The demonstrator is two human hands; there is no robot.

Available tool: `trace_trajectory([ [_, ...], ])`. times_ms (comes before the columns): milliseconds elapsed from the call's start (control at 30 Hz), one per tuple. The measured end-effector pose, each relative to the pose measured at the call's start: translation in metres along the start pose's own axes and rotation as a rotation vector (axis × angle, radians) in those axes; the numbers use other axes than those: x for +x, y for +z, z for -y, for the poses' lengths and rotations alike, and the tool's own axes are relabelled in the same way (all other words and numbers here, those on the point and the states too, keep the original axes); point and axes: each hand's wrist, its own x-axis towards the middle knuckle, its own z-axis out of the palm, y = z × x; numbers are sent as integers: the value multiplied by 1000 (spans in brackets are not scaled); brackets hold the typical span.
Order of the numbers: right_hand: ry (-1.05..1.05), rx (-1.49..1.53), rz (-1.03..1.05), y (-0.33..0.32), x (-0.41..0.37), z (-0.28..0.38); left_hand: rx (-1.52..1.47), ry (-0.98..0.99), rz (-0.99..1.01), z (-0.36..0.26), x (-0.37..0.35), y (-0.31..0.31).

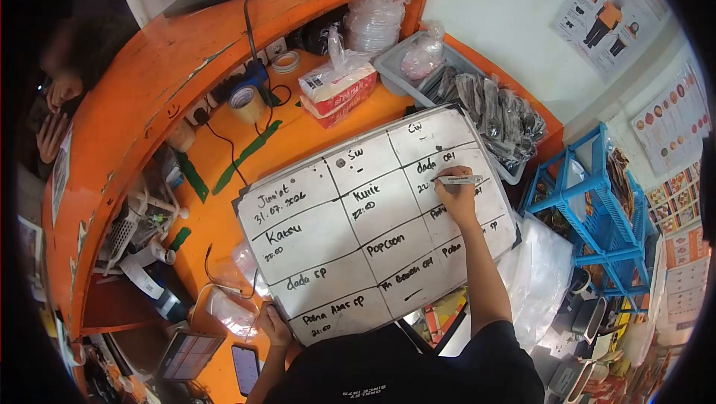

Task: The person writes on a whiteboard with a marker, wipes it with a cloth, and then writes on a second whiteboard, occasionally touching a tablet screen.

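Observation:
A whiteboard (328, 244) lies tilted in front of me, ruled by black lines into boxes with handwritten words and times. My right hand (456, 197) is closed around a marker (461, 180), held against the upper right part of the board, beside a handwritten "20". At the board's lower left edge, my left hand (274, 327) grips the frame, with part of its fingers hidden. A phone (245, 369) with a lit screen lies close to my left wrist.
Tissue packs (339, 95), a tape roll (247, 103) and a grey bin (395, 61) of wrapped black items stand behind the board on the orange desk (224, 132). A blue rack (585, 203) is at right. Another person's hands (56, 117) show at far left.

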Motion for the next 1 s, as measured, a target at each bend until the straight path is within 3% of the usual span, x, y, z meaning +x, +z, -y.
trace_trajectory([
  [67, -68, -95, 83, -4, 1, 0, 1, 18, -17, 2, 0, 0],
  [267, 57, 39, 5, -3, -1, 2, 11, 20, -11, -1, 0, 0],
  [600, 57, 18, 51, -3, -1, 4, 11, 2, -4, -8, 0, 0],
  [900, -54, -71, 58, -3, 1, -2, 23, -15, 4, 0, -1, -1],
  [1000, 51, -17, 80, -4, 1, -2, -24, -11, -22, -3, -1, 1],
])
